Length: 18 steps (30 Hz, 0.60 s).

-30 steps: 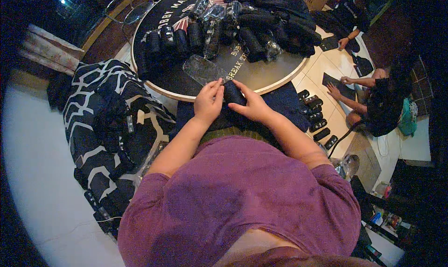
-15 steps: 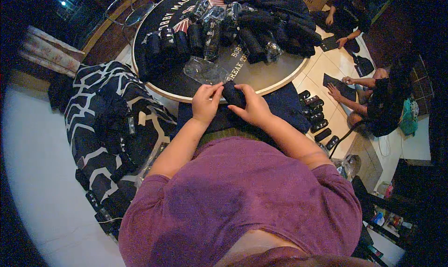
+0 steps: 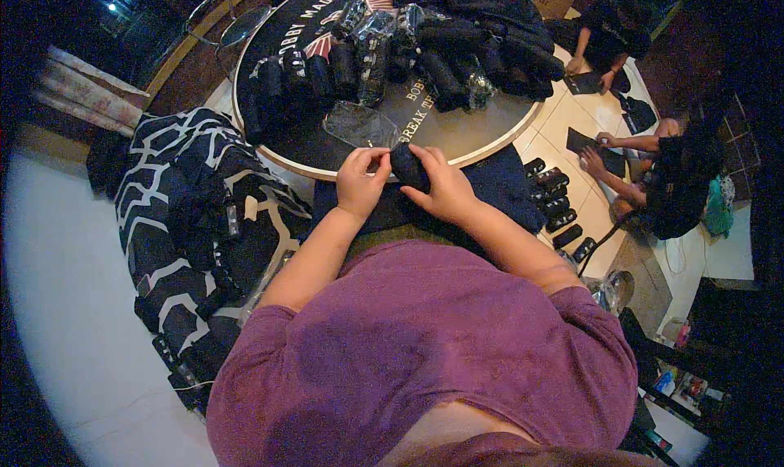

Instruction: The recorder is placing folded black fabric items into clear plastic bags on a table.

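Observation:
Just in front of me, at the near rim of the round table (image 3: pixel 302 170), my right hand (image 3: pixel 443 183) is wrapped round a short, dark roll (image 3: pixel 407 166) that looks like black cloth. My left hand (image 3: pixel 362 180) has thumb and fingers pinched together against the roll's left side. What lies between those fingertips is too small to make out. A flat clear plastic bag (image 3: pixel 355 124) rests on the table just beyond my hands, its right corner close to the roll. Dark blue cloth (image 3: pixel 498 191) lies below my right hand.
Several black rolls (image 3: pixel 343 68), some in clear plastic, and a heap of dark cloth (image 3: pixel 506 18) cover the table's far side. More rolls (image 3: pixel 560 219) stand in rows on the floor at right. Two people sit there, hands (image 3: pixel 594 163) on black cloth. Black-and-white patterned fabric (image 3: pixel 167 210) lies left.
The roll has turned slightly upright in my right hand, its end now rounder to view. My left hand stays pinched beside it. The people at right have shifted their hands on their cloth.

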{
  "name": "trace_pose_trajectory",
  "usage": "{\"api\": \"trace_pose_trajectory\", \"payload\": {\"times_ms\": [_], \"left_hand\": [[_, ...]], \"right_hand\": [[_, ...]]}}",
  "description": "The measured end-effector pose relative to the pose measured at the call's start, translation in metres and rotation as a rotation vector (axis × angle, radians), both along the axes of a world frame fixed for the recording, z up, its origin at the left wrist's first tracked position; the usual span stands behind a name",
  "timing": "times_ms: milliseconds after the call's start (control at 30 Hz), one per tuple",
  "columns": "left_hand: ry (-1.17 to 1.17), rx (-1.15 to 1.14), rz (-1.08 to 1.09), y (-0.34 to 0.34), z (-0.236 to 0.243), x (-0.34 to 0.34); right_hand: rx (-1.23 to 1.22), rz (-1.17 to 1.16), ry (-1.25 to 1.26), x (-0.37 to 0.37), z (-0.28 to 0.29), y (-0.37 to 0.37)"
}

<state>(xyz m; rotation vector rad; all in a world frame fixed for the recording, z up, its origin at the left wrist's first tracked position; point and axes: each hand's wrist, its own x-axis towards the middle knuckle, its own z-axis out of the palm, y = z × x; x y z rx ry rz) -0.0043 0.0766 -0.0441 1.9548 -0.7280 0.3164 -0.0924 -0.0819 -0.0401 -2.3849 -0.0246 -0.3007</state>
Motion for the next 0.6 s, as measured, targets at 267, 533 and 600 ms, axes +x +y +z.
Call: {"api": "trace_pose_trajectory", "payload": {"times_ms": [267, 533, 600], "left_hand": [[0.039, -0.029, -0.038, 0.0, -0.003, 0.0], [-0.292, 0.13, -0.068, 0.005, 0.001, 0.003], [-0.362, 0.154, -0.113, 0.001, 0.008, 0.001]], "right_hand": [[-0.04, -0.011, 0.064, -0.001, 0.005, 0.002], [0.071, 0.009, -0.039, 0.001, -0.007, -0.002], [0.064, 0.038, -0.054, 0.002, -0.009, -0.006]]}}
